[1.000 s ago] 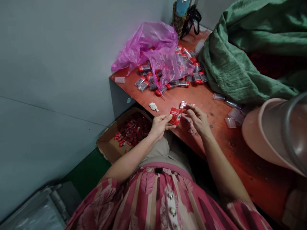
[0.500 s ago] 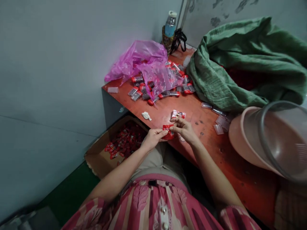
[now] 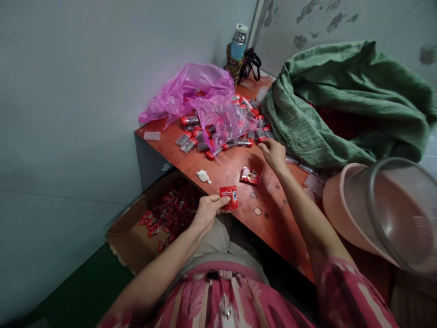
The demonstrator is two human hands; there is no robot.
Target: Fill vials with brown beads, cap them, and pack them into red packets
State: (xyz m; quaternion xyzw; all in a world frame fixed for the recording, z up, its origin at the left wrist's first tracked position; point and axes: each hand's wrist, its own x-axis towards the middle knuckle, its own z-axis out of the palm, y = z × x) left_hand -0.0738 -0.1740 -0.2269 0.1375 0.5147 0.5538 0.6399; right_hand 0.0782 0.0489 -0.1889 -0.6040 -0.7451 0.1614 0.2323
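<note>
My left hand (image 3: 207,210) is closed on a small flat red packet (image 3: 229,197) with white print and a barcode, held at the front edge of the red table (image 3: 191,164). Farther out, my right hand (image 3: 273,154) reaches over the table with its fingers apart, its fingertips beside small clear containers with red caps (image 3: 261,134). I see nothing held in it, though its palm side is hidden. Between the hands, more red packets (image 3: 251,176) lie in a small pile. A crumpled white scrap (image 3: 204,176) rests near the table edge.
A pink plastic bag (image 3: 205,77) partly covers the containers. Behind it stands a bottle (image 3: 238,43). On the right are a green sack (image 3: 290,100), clear pieces (image 3: 312,183) and a bucket (image 3: 336,205). A cardboard box (image 3: 123,241) holding red packets sits below the table's left edge.
Both hands were together at the red packet. My right hand has left it and moved out toward the capped containers, while my left hand keeps the packet. The camera view has shifted.
</note>
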